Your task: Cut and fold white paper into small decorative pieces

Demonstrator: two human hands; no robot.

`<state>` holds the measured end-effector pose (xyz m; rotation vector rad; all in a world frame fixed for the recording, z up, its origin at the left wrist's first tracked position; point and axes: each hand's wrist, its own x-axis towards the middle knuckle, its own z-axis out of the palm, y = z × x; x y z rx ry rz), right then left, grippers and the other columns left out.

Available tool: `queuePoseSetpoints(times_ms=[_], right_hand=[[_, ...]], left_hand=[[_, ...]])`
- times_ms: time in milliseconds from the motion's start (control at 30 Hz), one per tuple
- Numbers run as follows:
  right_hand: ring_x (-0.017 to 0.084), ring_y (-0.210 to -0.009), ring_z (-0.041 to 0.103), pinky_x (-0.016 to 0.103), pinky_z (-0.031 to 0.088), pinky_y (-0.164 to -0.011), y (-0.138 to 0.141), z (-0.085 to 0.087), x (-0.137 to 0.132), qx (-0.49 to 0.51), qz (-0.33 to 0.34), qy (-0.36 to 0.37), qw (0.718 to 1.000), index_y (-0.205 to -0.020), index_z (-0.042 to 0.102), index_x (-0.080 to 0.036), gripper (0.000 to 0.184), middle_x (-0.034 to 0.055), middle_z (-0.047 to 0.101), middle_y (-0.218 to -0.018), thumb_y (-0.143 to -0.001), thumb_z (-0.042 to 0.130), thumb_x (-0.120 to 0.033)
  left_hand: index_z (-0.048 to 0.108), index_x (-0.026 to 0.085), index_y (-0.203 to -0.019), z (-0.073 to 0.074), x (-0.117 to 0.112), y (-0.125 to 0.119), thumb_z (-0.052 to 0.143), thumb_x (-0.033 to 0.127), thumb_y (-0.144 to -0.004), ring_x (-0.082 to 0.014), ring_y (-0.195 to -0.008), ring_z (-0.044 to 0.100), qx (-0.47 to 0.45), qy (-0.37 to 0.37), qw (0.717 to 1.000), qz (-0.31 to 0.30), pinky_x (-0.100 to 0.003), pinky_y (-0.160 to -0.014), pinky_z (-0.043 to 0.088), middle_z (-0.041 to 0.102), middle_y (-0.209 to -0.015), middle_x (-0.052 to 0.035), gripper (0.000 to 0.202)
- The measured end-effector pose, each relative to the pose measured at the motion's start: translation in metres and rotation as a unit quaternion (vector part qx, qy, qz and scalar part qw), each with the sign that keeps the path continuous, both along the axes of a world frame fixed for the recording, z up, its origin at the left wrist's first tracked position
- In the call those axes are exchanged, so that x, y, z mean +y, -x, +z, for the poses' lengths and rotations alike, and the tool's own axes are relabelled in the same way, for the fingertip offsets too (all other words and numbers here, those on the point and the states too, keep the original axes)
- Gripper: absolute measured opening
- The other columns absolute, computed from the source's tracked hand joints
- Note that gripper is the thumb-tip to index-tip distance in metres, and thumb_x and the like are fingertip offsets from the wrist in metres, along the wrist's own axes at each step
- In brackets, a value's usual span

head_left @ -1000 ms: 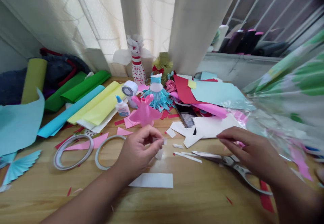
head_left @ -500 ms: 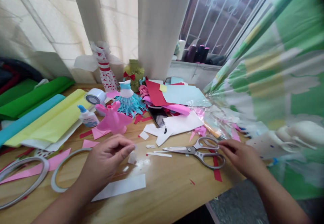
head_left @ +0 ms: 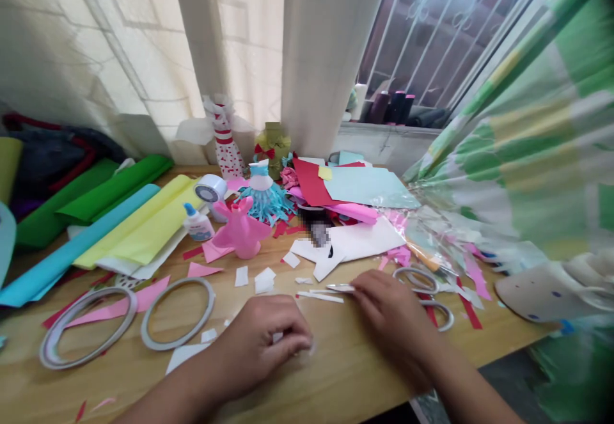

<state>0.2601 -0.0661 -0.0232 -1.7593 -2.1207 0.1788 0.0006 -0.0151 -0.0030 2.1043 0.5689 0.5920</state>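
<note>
My left hand (head_left: 271,337) is closed in a pinch above the table, with a small translucent scrap (head_left: 311,350) blurred at its fingertips. Across the middle of the grey-handled scissors (head_left: 439,312) lies my right hand (head_left: 391,309), its fingers curled and pressed together. Its undersides are hidden, so I cannot tell whether it grips anything. The blade tips show past its fingers, beside thin white paper strips (head_left: 320,297). Small white paper pieces (head_left: 265,281) lie beyond my left hand. A larger white paper strip (head_left: 185,357) is partly covered by my left forearm.
Two tape rolls (head_left: 178,346) lie at left. Behind them stand a glue bottle (head_left: 198,222), a pink paper figure (head_left: 242,229) and a blue fringed paper dress (head_left: 263,190). White cut paper (head_left: 367,242) is at centre, a white spotted mug (head_left: 532,293) at right.
The view has turned left. My left hand has moved right and nearer, over the bare wood. My right hand has left the scissors' handle and come left over their middle; the scissors stay put.
</note>
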Motion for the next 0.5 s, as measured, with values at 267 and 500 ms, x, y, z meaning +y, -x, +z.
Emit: queuePoseSetpoints(times_ms=[267, 500], right_hand=[[0.021, -0.085, 0.063, 0.030, 0.047, -0.076, -0.103, -0.005, 0.013, -0.084, -0.207, -0.014, 0.975, -0.088, 0.066, -0.018, 0.024, 0.0079, 0.067, -0.094, -0.081, 0.044, -0.017], [0.026, -0.097, 0.058, 0.033, 0.042, -0.081, -0.146, -0.011, 0.026, -0.136, -0.246, 0.027, 0.959, -0.094, 0.065, -0.013, 0.024, 0.0148, 0.065, -0.104, -0.080, 0.046, -0.017]], left_hand=[[0.064, 0.018, -0.074, -0.005, 0.006, 0.003, 0.051, 0.021, -0.085, -0.0117, -0.066, 0.060, 0.024, -0.050, 0.998, 0.028, -0.020, -0.062, 0.043, 0.065, -0.070, -0.0010, 0.017], [0.063, 0.018, -0.072, -0.012, 0.008, 0.000, 0.051, 0.022, -0.084, -0.0118, -0.065, 0.061, 0.034, -0.051, 0.997, 0.036, -0.020, -0.061, 0.044, 0.066, -0.070, -0.0009, 0.017]])
